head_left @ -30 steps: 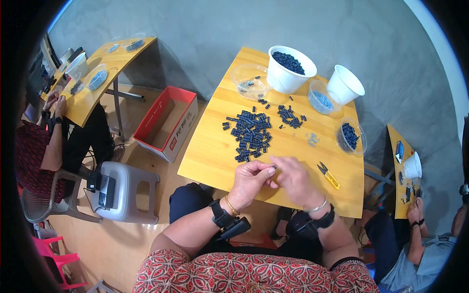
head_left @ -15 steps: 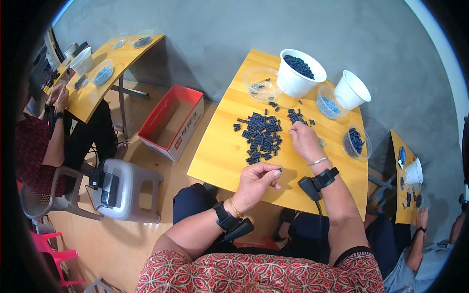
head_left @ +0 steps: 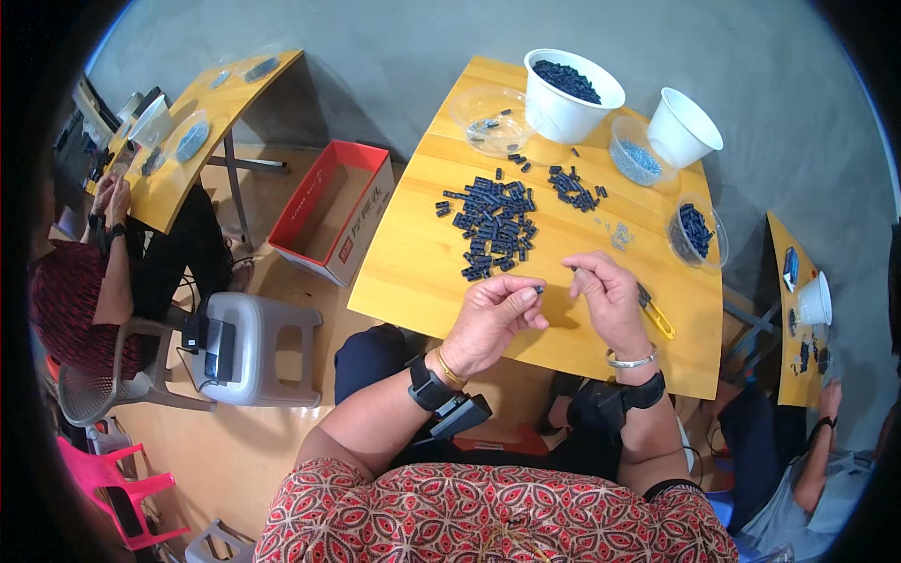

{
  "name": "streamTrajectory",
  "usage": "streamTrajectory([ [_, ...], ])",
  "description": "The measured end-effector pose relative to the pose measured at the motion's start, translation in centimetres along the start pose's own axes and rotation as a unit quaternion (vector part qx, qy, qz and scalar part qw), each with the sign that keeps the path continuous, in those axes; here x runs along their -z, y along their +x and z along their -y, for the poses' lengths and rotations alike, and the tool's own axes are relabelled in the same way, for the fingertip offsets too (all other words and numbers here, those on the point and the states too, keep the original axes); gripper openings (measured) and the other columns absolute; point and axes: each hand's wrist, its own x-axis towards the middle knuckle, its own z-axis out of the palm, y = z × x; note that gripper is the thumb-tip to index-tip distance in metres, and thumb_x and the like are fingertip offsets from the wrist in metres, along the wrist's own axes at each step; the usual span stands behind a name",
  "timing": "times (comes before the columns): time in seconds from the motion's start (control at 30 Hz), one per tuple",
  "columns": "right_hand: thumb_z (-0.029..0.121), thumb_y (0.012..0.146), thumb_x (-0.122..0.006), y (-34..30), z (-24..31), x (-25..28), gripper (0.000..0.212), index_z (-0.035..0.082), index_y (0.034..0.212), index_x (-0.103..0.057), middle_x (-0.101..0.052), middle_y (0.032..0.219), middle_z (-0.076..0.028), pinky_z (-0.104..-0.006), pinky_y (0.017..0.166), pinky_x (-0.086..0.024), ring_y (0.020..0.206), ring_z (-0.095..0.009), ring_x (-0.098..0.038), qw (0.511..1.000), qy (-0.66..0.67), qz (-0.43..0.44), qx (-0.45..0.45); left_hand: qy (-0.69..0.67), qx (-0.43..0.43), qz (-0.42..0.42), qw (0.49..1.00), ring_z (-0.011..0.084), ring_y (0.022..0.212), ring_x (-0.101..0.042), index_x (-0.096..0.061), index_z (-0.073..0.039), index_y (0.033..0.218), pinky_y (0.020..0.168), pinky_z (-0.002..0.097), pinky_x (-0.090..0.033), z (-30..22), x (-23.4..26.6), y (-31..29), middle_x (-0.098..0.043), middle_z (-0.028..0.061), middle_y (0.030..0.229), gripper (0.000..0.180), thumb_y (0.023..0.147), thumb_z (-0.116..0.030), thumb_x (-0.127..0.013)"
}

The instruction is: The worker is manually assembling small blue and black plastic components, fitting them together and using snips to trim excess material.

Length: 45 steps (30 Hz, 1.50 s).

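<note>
Over the near part of the table, my left hand (head_left: 493, 314) pinches a small dark plastic piece (head_left: 539, 289) between thumb and forefinger. Facing it across a short gap, my right hand (head_left: 608, 296) has its fingertips pressed together on a tiny dark piece (head_left: 572, 268). Beyond my left hand lies a large heap of small black plastic pieces (head_left: 493, 225). A smaller cluster of dark pieces (head_left: 572, 190) lies farther off, with small shiny metal bits (head_left: 618, 236) nearer my right hand. Beside that hand rests a yellow-handled tool (head_left: 659, 317), partly hidden.
At the table's far side stand a white bucket of black pieces (head_left: 568, 117), another white bucket (head_left: 683, 131), and clear tubs (head_left: 638, 164) of small parts. An open red-and-white box (head_left: 328, 216) and a grey stool (head_left: 258, 347) are left of the table. Co-workers sit at side tables.
My right hand has drawn back from the smaller cluster toward my left hand, uncovering the yellow-handled tool. My left hand keeps its pinch. The whole view has shifted slightly.
</note>
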Motion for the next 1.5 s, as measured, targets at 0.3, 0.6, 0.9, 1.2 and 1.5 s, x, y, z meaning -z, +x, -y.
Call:
streamTrajectory([
  [0.3,0.002,0.088,-0.05,-1.5,-0.8,0.2,0.008,-0.001,0.094,-0.054,-0.053,0.075,-0.002,-0.0192,0.06,-0.042,0.065,-0.007,-0.052,0.978,0.185,0.044,-0.08,0.044,-0.005,-0.035,0.998,0.0117,0.07,-0.056,-0.06,0.0,0.1,0.068,0.031,-0.052,0.7,-0.4,0.6,-0.06,0.0048,0.082,0.015,0.087,-0.004,-0.053],
  [0.6,0.003,0.087,-0.053,-1.5,-0.5,-0.5,0.002,0.001,0.087,-0.053,-0.053,0.072,0.0,-0.0191,0.058,-0.043,0.064,-0.006,-0.051,0.974,0.212,0.043,-0.064,0.109,-0.013,-0.019,0.994,0.0126,0.069,-0.058,-0.06,0.001,0.099,0.067,0.0285,-0.053,0.8,-0.1,0.4,-0.061,0.0072,0.084,0.015,0.086,-0.002,-0.053],
  [0.9,0.001,0.086,-0.053,-1.5,-0.9,-1.0,0.001,0.002,0.086,-0.053,-0.053,0.072,0.0,-0.0189,0.058,-0.042,0.063,-0.005,-0.05,0.98,0.191,0.039,-0.047,0.129,-0.009,-0.024,0.991,0.0116,0.069,-0.058,-0.06,0.001,0.099,0.065,0.0251,-0.052,0.5,-0.5,0.3,-0.056,0.003,0.076,0.015,0.087,-0.003,-0.054],
  [1.2,0.0,0.085,-0.054,-1.6,-0.9,-1.1,0.002,0.002,0.084,-0.053,-0.052,0.072,-0.001,-0.0203,0.057,-0.042,0.062,-0.007,-0.049,0.988,0.15,0.036,0.0,0.11,0.007,-0.025,0.994,0.0108,0.068,-0.055,-0.06,0.002,0.098,0.067,0.0311,-0.055,0.5,-0.5,0.3,-0.058,0.0062,0.078,0.014,0.087,-0.002,-0.052],
  [1.5,-0.002,0.081,-0.056,-1.3,-0.4,-0.7,0.005,0.002,0.081,-0.055,-0.054,0.073,-0.006,-0.0234,0.056,-0.042,0.062,-0.014,-0.053,0.991,0.038,0.061,0.111,0.137,0.045,-0.03,0.989,0.0131,0.068,-0.057,-0.061,0.003,0.094,0.065,0.0323,-0.056,0.1,-0.6,0.1,-0.059,0.0076,0.078,0.011,0.086,-0.002,-0.053],
])
